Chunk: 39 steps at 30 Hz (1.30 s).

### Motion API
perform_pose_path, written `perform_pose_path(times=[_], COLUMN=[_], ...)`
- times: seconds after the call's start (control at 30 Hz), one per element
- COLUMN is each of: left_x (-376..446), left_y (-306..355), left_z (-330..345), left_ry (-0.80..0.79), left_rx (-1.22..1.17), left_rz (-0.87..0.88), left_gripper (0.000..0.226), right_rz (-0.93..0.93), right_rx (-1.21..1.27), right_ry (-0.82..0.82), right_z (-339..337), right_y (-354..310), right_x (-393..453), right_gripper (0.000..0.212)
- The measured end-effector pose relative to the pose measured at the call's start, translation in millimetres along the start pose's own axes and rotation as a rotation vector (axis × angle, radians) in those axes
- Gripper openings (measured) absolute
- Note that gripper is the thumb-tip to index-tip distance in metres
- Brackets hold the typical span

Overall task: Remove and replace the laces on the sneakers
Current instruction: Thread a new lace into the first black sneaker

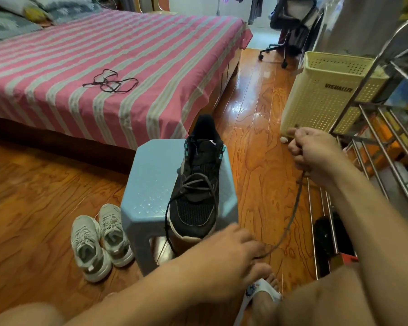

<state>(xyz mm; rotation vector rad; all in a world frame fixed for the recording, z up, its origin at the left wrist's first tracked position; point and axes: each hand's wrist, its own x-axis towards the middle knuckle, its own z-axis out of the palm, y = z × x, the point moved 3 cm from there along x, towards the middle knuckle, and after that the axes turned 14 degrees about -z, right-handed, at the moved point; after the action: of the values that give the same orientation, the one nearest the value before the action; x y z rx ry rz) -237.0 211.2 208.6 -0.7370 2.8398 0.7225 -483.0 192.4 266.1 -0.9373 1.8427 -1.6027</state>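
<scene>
Reading VISUALIZE on basket [325,95] | right hand [315,151] grips lace [294,208] (taut)

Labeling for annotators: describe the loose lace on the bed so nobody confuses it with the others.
Start at the pink-and-grey striped bed. On its cover, near the middle, lies a loose black lace in a tangled pile. Unlike the lace threaded in the black sneaker on the blue stool, it touches no shoe or hand.

A black mesh sneaker [196,184] stands on a pale blue plastic stool [151,184]. The right hand [315,154] grips a dark grey lace [292,215] that runs down to the left hand [231,252]. A loose black lace [110,82] lies on the pink striped bed [104,55].
</scene>
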Motion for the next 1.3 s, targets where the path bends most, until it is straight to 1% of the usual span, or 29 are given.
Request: perform_pose_path(times=[0.03, 0.07, 0.1, 0.13, 0.17, 0.2, 0.23, 0.27, 0.3, 0.37, 0.43, 0.47, 0.5, 0.57, 0.63, 0.73, 0.8, 0.87, 0.97, 1.0, 1.03, 1.07, 1.1, 1.13, 1.17, 1.2, 1.23, 1.3], left_x=[0.8, 3.1, 6.0, 10.0, 14.1, 18.4, 20.7, 21.2, 19.4, 11.2, 6.1, 6.2, 6.5, 8.1, 8.8, 8.6, 10.3, 11.8, 14.1, 14.0, 13.9, 14.1, 14.1, 14.3, 16.6, 20.5, 24.7, 30.0], left_y=[-0.1, -4.1, -11.5, -23.9, -36.9, -50.6, -59.8, -65.1, -64.3, -49.7, -36.6, -34.5, -33.9, -39.4, -44.0, -46.5, -47.1, -42.7, -39.9, -42.1, -46.5, -52.4, -57.5, -59.7, -61.2, -63.2, -65.6, -68.2], left_z=[-9.8, -20.9, -34.3, -47.5, -60.4, -69.2, -74.1, -73.9, -71.7, -64.3, -55.4, -50.9, -47.7, -42.6, -40.4, -40.1, -39.9, -39.6, -43.9, -47.5, -52.5, -59.4, -67.7, -74.9, -78.2, -78.6, -77.7, -77.2], left_ry=[0.179, 0.383, 0.582, 0.741, 0.827, 0.845, 0.829, 0.809, 0.771, 0.601, 0.397, 0.334, 0.302, 0.293, 0.304, 0.339, 0.354, 0.346, 0.326, 0.341, 0.387, 0.476, 0.578, 0.646, 0.667, 0.656, 0.627, 0.573], left_rx=[-0.006, -0.025, -0.053, -0.078, -0.109, -0.152, -0.199, -0.254, -0.343, -0.629, -0.938, -1.055, -1.164, -1.378, -1.500, -1.450, -1.371, -1.325, -1.330, -1.296, -1.190, -1.014, -0.806, -0.596, -0.407, -0.287, -0.233, -0.246], left_rz=[0.033, 0.044, 0.016, -0.069, -0.201, -0.336, -0.425, -0.452, -0.431, -0.380, -0.382, -0.407, -0.443, -0.525, -0.580, -0.580, -0.577, -0.562, -0.579, -0.583, -0.582, -0.572, -0.548, -0.531, -0.534, -0.553, -0.591, -0.659], left_gripper=[0.039, 0.034, 0.026, 0.019, 0.016, 0.015, 0.015, 0.016, 0.018, 0.024, 0.029, 0.029, 0.029, 0.024, 0.015, 0.015, 0.015, 0.016, 0.018, 0.018, 0.018, 0.016, 0.012, 0.008, 0.015, 0.024, 0.031, 0.031], right_rz=[-0.008, -0.009, -0.007, -0.001, 0.013, 0.037, 0.060, 0.072, 0.069, 0.052, 0.050, 0.055, 0.060, 0.067, 0.086, 0.134, 0.147, 0.102, -0.004, -0.023, -0.048, -0.095, -0.160, -0.223, -0.251, -0.238, -0.196, -0.111], right_rx=[0.016, 0.043, 0.069, 0.091, 0.117, 0.143, 0.156, 0.144, 0.111, 0.037, -0.008, -0.013, -0.011, -0.028, -0.085, -0.155, -0.096, -0.011, -0.016, -0.013, -0.007, -0.014, -0.056, -0.130, -0.210, -0.276, -0.317, -0.335], right_ry=[-0.045, -0.097, -0.144, -0.178, -0.207, -0.238, -0.273, -0.312, -0.357, -0.459, -0.553, -0.585, -0.613, -0.672, -0.730, -0.796, -0.736, -0.632, -0.613, -0.612, -0.596, -0.566, -0.515, -0.451, -0.392, -0.359, -0.352, -0.351], right_z=[2.9, 7.1, 12.6, 19.3, 26.2, 32.6, 38.2, 42.1, 45.0, 49.8, 59.2, 64.1, 68.3, 73.3, 72.7, 69.8, 71.6, 76.6, 87.2, 89.5, 90.4, 89.7, 88.2, 86.1, 83.6, 81.5, 80.2, 80.8], right_y=[-1.4, -3.4, -5.6, -6.5, -6.8, -6.2, -5.9, -5.6, -6.5, -7.9, -6.1, -4.2, -2.3, -0.4, -0.4, -2.1, -2.1, -2.7, -5.5, -7.6, -9.8, -11.1, -11.9, -10.9, -8.4, -3.5, 1.4, 12.1], right_x=[-2.4, -6.5, -12.6, -18.6, -24.7, -30.1, -34.9, -38.8, -42.5, -51.4, -61.3, -65.7, -68.9, -72.0, -72.6, -75.9, -77.2, -76.0, -80.8, -82.6, -82.9, -81.4, -78.3, -73.9, -69.3, -65.3, -62.7, -60.1], right_gripper=[0.029, 0.029, 0.028, 0.026, 0.025, 0.025, 0.024, 0.023, 0.021, 0.020, 0.021, 0.021, 0.020, 0.018, 0.017, 0.016, 0.017, 0.019, 0.019, 0.018, 0.019, 0.020, 0.020, 0.017, 0.014, 0.014, 0.015, 0.015])
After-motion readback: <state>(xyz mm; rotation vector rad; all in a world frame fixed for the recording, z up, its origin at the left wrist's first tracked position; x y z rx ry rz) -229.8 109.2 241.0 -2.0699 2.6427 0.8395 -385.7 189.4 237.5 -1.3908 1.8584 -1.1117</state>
